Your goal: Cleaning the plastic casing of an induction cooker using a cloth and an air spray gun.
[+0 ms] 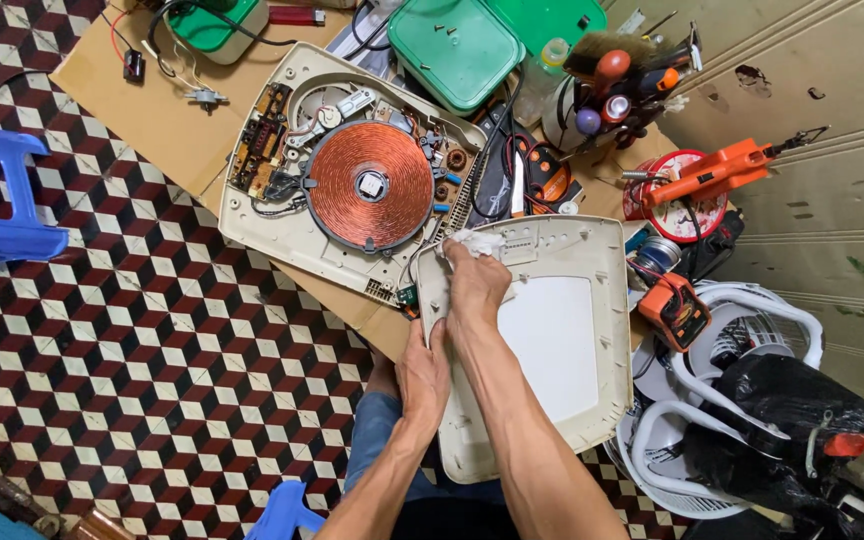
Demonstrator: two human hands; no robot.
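Note:
A cream plastic top cover (592, 300) of an induction cooker lies upside down in front of me, its white glass panel (550, 345) showing. My left hand (423, 372) grips the cover's left edge. My right hand (474, 280) presses a crumpled white cloth (472, 241) against the cover's upper left corner. Beside it, to the left, lies the cooker's opened base (282, 230) with a copper coil (370, 185) and circuit boards.
A cardboard sheet (152, 110) lies under the base on a checkered tile floor. Green plastic boxes (457, 45), a holder of screwdrivers (612, 85), an orange glue gun (712, 175), a meter (674, 310) and a white fan guard (752, 390) crowd the right. A blue stool (2, 200) stands at left.

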